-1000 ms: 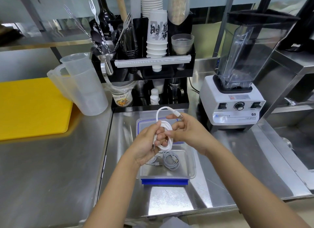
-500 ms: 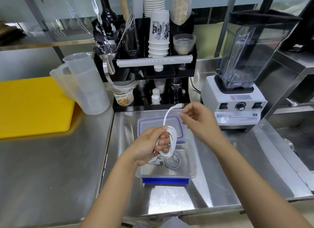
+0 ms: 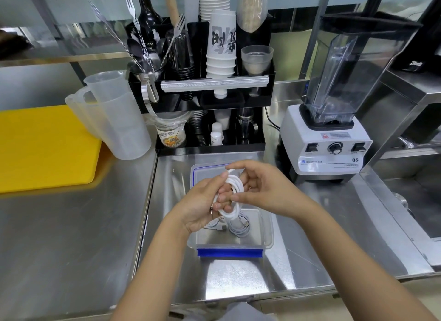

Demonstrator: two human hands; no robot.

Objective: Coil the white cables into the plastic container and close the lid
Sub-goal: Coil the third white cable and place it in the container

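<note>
Right hand (image 3: 260,189) back at coil from half-second-ago outstretched pull; free end now pinched at top of white cable (image 3: 235,189). Left hand (image 3: 202,201) gripping loops above open plastic container (image 3: 268,227), over coiled cable (image 3: 239,227) inside. Winding near finished, probably; drop-in next. Lid (image 3: 205,171) behind, off.

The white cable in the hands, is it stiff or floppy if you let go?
Probably floppy: the white cable bends into tight loops around the left hand. Released, it would likely spring loose. It looks light.
</note>
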